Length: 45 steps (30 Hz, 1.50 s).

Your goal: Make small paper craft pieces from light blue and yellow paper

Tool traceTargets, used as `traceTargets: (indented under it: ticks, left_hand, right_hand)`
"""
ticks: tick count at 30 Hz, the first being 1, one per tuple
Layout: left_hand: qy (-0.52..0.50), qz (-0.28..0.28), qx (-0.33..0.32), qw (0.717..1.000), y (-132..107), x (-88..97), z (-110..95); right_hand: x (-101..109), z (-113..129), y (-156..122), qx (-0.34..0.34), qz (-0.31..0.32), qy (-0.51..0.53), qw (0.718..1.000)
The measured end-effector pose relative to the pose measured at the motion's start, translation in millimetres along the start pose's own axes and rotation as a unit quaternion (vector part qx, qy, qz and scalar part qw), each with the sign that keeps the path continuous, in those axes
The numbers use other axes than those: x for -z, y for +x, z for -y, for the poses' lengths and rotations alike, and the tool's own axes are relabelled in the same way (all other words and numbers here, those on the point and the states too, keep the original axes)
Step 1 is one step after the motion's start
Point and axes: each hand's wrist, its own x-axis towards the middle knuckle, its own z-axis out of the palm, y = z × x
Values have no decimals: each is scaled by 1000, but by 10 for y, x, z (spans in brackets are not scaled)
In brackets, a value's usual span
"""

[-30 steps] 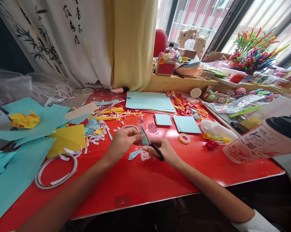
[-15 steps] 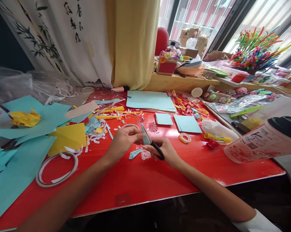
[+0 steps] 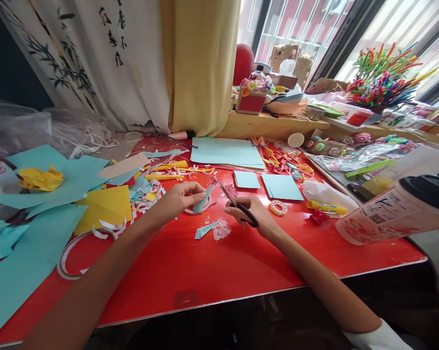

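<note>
Head feed, two bare hands mid-table. On my screen the left hand (image 3: 181, 198) pinches a folded blue paper piece (image 3: 202, 202) between thumb and fingers; the piece slants, narrow tip up and to the right. I have it held up over the red table (image 3: 241, 272), left of centre, overlapping a small tape ring (image 3: 209, 201) in my view; can't tell if paper and ring touch.

Right hand (image 3: 262, 217): fingers closed round the black handles of the scissors (image 3: 249, 216), blades aimed away and leftward. I see a clear gap between blades and held paper. Can't tell how far the blades are spread.

Just below, between the hands: a second folded blue piece (image 3: 205, 230) flat on the table, beside a patch of pale scraps (image 3: 221, 230). Beyond the right hand I get a small blue stack (image 3: 247, 180) and, right of it, a larger blue stack (image 3: 282, 188). Near that hand, a yellow-and-white roll (image 3: 278, 208); farther right, a yellow glue stick (image 3: 326, 208) with a red bow (image 3: 318, 218) next to it, then a lidded cup (image 3: 387, 214).

Left side: yellow sheet (image 3: 106, 206), a big tape roll (image 3: 63, 266) partly behind the left forearm, white paper strips around. Large blue sheets (image 3: 226, 151) at the back, near the curtain (image 3: 201, 68).
</note>
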Motion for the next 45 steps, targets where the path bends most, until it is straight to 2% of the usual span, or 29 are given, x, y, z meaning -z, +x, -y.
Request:
traceTargets:
  ticks: [3, 6, 9, 12, 18, 22, 28, 31, 34, 37, 41, 45]
  left_hand:
    - [2, 15, 18, 1000, 1, -9, 19]
    - [-7, -6, 24, 1000, 12, -15, 42]
    - [-28, -3, 21, 999, 20, -34, 54]
    - [-44, 34, 22, 998, 16, -97, 46]
    - [-73, 112, 27, 991, -4, -253, 39]
    - [-48, 140, 15, 989, 20, -269, 106]
    - [35, 109, -18, 993, 62, -178, 119]
    - [71, 83, -26, 994, 61, -108, 96]
    - [51, 67, -41, 996, 60, -76, 104]
    - [26, 63, -37, 997, 62, -102, 131]
    - [52, 33, -49, 997, 45, -175, 139]
    - [111, 3, -80, 991, 8, -225, 109]
  right_hand:
    - [59, 4, 22, 11, -43, 38, 998]
    - [96, 30, 33, 32, -80, 96, 992]
    - [77, 64, 30, 63, -76, 148, 984]
    - [32, 77, 17, 76, -67, 172, 980]
    - [-13, 52, -5, 59, -19, 167, 984]
    - [-14, 53, -13, 63, -40, 149, 986]
    - [31, 67, -17, 83, -52, 119, 988]
    - [106, 74, -9, 80, -106, 101, 986]
    - [169, 81, 0, 64, -156, 83, 982]
    - [161, 71, 7, 44, -128, 88, 987]
    - [95, 26, 15, 41, -77, 88, 992]
    - [79, -15, 23, 60, -82, 67, 993]
